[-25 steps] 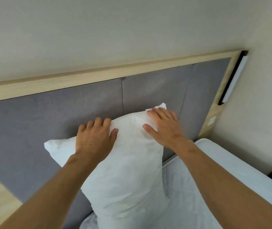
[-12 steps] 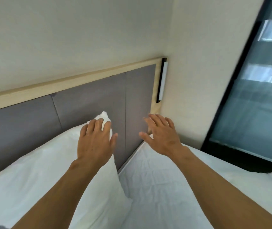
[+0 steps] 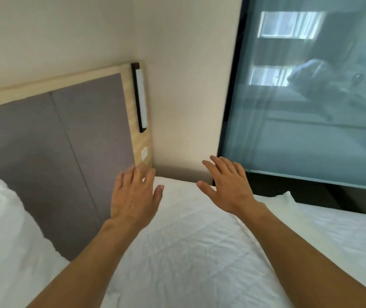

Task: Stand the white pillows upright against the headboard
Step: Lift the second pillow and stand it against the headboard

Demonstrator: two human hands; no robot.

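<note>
One pillow (image 3: 6,230) up against the headboard (image 3: 50,138); both hands (image 3: 136,196) (image 3: 227,188) empty, fingers spread, probably reaching for the next pillow.

Headboard (image 3: 44,141): matt grey cloth, pale wood frame. Pillow (image 3: 1,230), sheet (image 3: 188,252): white cloth, creased. Window (image 3: 311,96) glossy glass.

Cream-painted walls (image 3: 177,63) meet in a corner beside the bed. A slim light bar (image 3: 140,97) in a dark housing and a small white switch plate (image 3: 144,152) are fixed near that corner. A large dark-framed glass panel (image 3: 311,96) occupies the right wall, showing blurred reflections
</note>
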